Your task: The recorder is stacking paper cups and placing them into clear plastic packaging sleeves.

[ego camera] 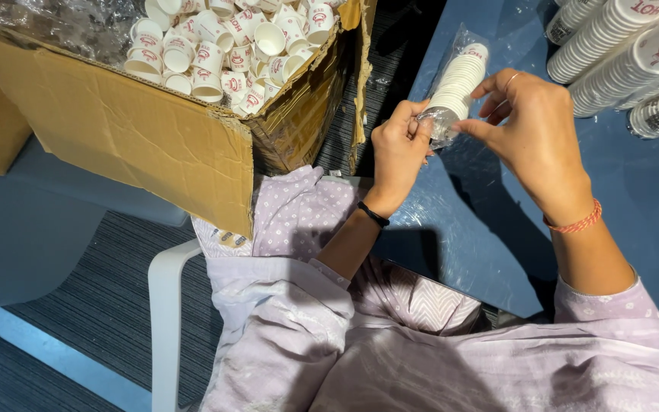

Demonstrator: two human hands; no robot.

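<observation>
A clear plastic sleeve holding a stack of small white paper cups (pixel 458 82) lies slanted over the edge of the blue table (pixel 497 244). My left hand (pixel 398 149) pinches the sleeve's near open end from the left. From the right, my right hand (pixel 532 130) grips the same end with thumb and fingers. Both hands meet at the bunched plastic just below the stack.
A torn cardboard box (pixel 154 145) full of loose white paper cups (pixel 230 42) stands at the left on a chair. Several long sleeved stacks of cups (pixel 627 61) lie at the table's top right. My lap in lilac cloth fills the bottom.
</observation>
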